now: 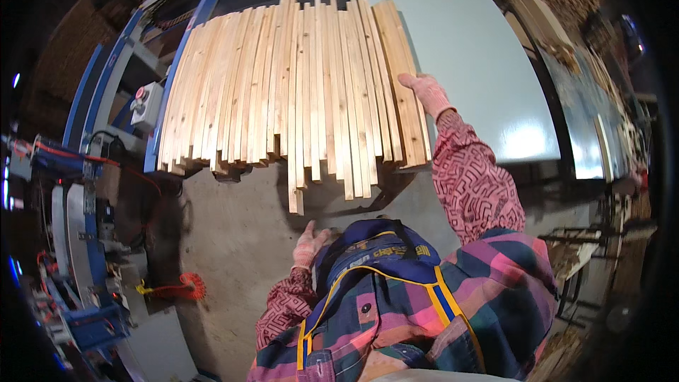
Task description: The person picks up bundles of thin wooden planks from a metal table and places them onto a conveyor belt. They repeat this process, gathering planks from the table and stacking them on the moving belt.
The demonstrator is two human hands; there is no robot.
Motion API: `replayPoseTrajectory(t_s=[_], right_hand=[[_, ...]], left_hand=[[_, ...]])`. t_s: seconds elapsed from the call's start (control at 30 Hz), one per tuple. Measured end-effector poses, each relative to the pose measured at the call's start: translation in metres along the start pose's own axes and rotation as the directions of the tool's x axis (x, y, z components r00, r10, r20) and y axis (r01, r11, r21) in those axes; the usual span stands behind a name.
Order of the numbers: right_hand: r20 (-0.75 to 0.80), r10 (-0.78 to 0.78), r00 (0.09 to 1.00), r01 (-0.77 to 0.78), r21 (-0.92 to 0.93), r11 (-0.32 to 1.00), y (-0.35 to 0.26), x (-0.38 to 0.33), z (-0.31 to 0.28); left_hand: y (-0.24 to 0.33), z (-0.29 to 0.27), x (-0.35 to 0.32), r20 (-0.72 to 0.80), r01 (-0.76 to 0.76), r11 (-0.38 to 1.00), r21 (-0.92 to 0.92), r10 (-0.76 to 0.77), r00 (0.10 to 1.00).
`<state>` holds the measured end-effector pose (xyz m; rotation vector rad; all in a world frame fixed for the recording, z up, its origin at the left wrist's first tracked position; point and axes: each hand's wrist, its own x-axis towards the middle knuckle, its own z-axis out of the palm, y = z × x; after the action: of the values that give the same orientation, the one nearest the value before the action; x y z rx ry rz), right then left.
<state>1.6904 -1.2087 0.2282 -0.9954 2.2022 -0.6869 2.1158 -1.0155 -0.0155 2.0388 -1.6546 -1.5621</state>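
1. Plaid shirt and dark bib apron (382,269) fill the view closest to me.
2. Left hand (309,244), gloved, hangs half curled and empty just under the overhanging slat ends.
3. Right hand (424,93) lies flat and open against the outer edge of the wooden slats (297,92), which are fanned on the pale table (481,64) beside the blue machine frame (177,64).
4. To square the bundle well, I'd press evenly from both sides and tap the ragged near ends flush.
5. Left fingertips are hard to make out; the table's near edge hides beneath the wood.
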Motion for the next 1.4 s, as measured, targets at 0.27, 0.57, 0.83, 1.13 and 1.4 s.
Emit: replayPoseTrajectory(t_s=[0.27, 0.57, 0.83, 1.13, 1.4], right_hand=[[0.126, 0.033, 0.991, 0.0, -0.25, 0.968, -0.024, -0.013, 0.01], [0.098, -0.031, 0.995, 0.046, -0.149, 0.988, -0.018, -0.001, -0.008], [-0.121, -0.005, 0.993, -0.043, -0.39, 0.92, 0.05, -0.002, -0.1], [0.004, -0.15, 0.989, 0.15, 0.054, 0.987, 0.096, -0.018, -0.096], [-0.549, 0.355, 0.757, 0.274, 0.759, 0.59, 0.278, -0.092, -0.066]], left_hand=[[-0.028, -0.058, -0.023, -0.054, 0.004, 0.999, -0.051, -0.007, 0.999], [-0.021, -0.051, -0.025, -0.331, -0.139, 0.799, -0.586, -0.079, 0.94], [-0.005, -0.195, -0.075, -0.769, -0.519, 0.633, -0.574, -0.2, 0.607], [0.112, -0.339, 0.002, -0.882, -0.368, 0.886, 0.282, 0.39, 0.263], [0.156, -0.492, 0.11, -0.736, 0.144, 0.755, 0.639, 0.547, 0.4]])
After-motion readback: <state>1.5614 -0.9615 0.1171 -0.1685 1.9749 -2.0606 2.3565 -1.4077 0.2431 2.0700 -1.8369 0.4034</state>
